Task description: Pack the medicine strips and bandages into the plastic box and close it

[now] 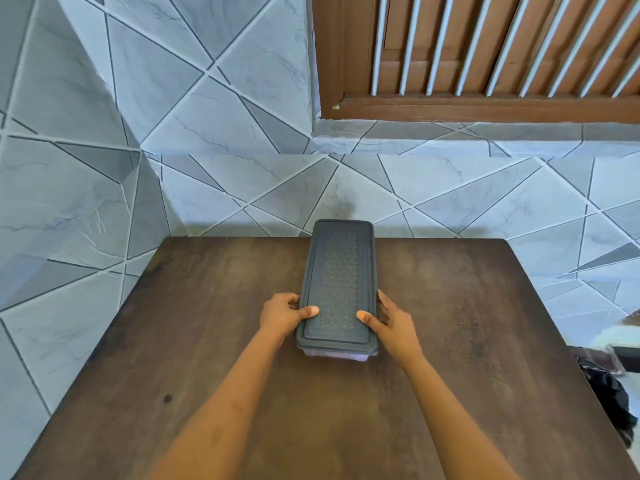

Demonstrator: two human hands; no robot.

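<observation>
A long plastic box (332, 355) stands lengthwise in the middle of the dark wooden table (450, 341), with its dark grey dotted lid (339, 282) sitting flat on top. Only a pale strip of the box's near wall shows under the lid. My left hand (284, 315) grips the near left side of the box, thumb pressed on the lid. On the near right side, my right hand (393, 323) holds it the same way with its thumb on the lid. No medicine strips or bandages are visible; the lid hides the inside.
The table stands against a grey tiled wall at the back and left. A wooden window with white bars (485, 53) is above at the right. Dark objects (609, 393) lie on the floor beyond the table's right edge.
</observation>
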